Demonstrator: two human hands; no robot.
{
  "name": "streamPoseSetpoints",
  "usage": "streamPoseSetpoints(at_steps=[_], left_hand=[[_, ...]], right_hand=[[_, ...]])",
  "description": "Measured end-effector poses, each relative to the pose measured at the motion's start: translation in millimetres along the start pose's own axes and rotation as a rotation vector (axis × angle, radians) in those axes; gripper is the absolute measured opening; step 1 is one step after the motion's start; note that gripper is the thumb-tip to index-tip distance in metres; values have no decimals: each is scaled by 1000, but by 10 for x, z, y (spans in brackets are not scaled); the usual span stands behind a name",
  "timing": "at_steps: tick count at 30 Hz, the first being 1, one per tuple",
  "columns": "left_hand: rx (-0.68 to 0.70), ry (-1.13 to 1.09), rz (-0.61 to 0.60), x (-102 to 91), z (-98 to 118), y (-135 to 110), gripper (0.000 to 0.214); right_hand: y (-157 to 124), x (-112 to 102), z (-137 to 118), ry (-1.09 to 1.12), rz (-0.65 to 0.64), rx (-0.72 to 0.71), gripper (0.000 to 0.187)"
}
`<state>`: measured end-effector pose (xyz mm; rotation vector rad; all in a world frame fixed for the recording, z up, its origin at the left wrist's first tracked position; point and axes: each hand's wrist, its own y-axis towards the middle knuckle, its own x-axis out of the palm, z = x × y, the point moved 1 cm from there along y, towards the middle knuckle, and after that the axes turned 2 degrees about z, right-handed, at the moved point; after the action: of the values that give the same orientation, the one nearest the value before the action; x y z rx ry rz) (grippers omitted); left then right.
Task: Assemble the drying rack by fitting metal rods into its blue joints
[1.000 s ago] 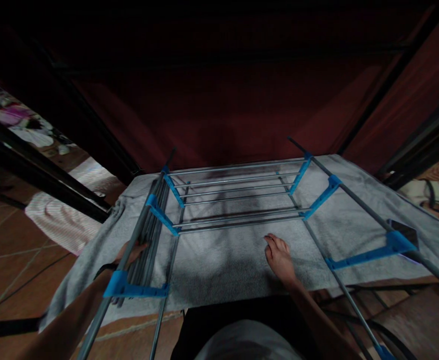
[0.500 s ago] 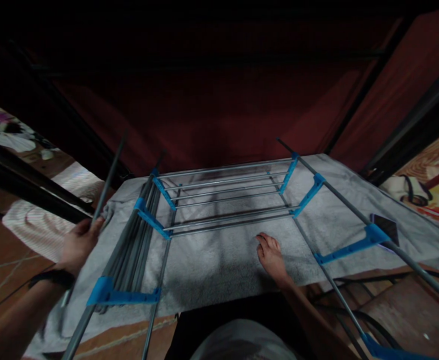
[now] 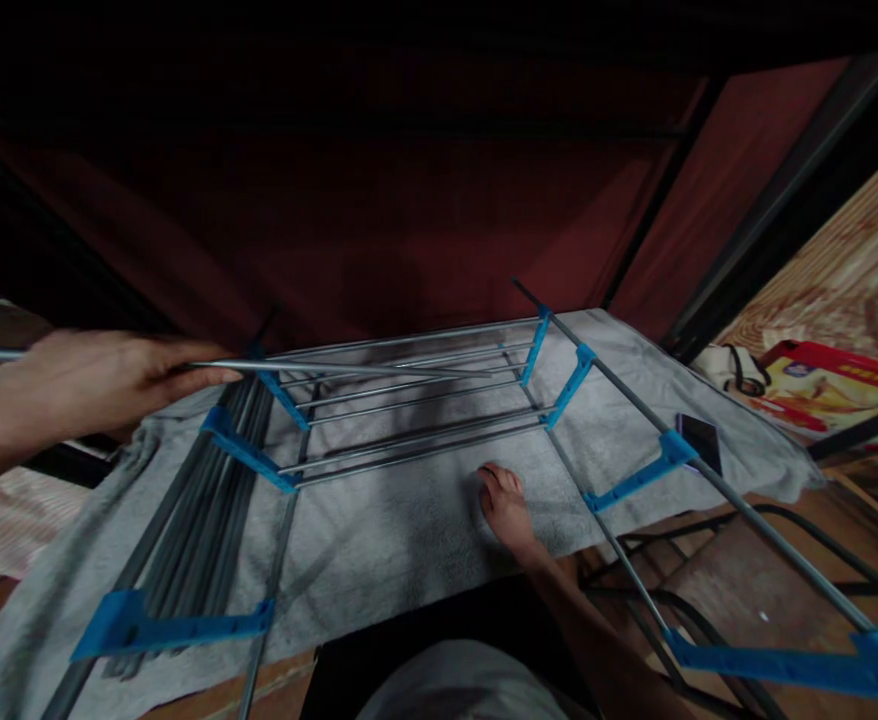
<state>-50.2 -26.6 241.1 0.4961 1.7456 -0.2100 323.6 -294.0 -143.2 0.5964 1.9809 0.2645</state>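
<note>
My left hand (image 3: 124, 375) grips a thin grey metal tube (image 3: 356, 370) held nearly level. The tube's far end reaches out above the rear rungs of a rack frame. Blue plastic brackets (image 3: 626, 478) join the frame's long side poles (image 3: 754, 518), and several metal rungs (image 3: 424, 440) run across its far part. My right hand (image 3: 505, 508) rests on a grey towel (image 3: 401, 560) in front of the rungs. Its fingers are curled, with something small and dark at the fingertips that I cannot make out. A bundle of loose grey tubes (image 3: 203, 540) lies by the left side pole.
A dark red panel (image 3: 409, 230) stands behind the towel. At the right, a phone (image 3: 700, 443) lies on the towel beside the side pole. Beyond it are a red and yellow box (image 3: 844, 385) and a white item with a black strap (image 3: 731, 370). A metal-framed chair (image 3: 739, 590) stands below.
My left hand has lifted and swung the tube from steeply tilted at the left to nearly level over the rungs. The view has turned right; my right hand stays on the towel.
</note>
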Motion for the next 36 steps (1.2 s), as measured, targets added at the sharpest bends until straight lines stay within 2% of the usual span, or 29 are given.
streamPoseSetpoints(at_steps=[1, 3, 6, 8, 10, 13, 16, 19, 24, 29, 33, 36], left_hand=[[114, 67, -51, -88, 225, 38, 84], [312, 123, -40, -251, 693, 89, 64], [590, 65, 12, -401, 1358, 134, 43], [713, 0, 24, -432, 1739, 160, 35], [753, -36, -3, -413, 2055, 189, 31], [705, -70, -42, -304, 2384, 225, 26], [655, -145, 0, -98, 2518, 213, 27], [602, -266, 60, 183, 2519, 103, 31], [554, -418, 40, 681, 2529, -312, 29], [467, -578, 10, 1186, 2603, -769, 26], [415, -640, -16, 1578, 2578, -1021, 22], [371, -615, -34, 1814, 2515, -1153, 21]], right_hand=[[2, 0, 3, 4, -1, 3, 43], [9, 2, 9, 14, -3, 9, 44], [17, 6, 12, 40, -4, 18, 44], [16, 8, 14, 64, 4, 29, 45], [10, 7, 21, 94, 18, 44, 45], [0, -1, 36, 142, 23, 58, 44], [-6, -11, 46, 148, 29, 49, 43], [-6, -13, 39, 118, 46, 34, 42], [-2, 2, 30, 111, 46, 63, 41], [-18, 24, 97, 206, 52, 90, 41], [-29, 37, 202, 358, 95, 218, 32], [-3, 6, 266, 551, 113, 352, 30]])
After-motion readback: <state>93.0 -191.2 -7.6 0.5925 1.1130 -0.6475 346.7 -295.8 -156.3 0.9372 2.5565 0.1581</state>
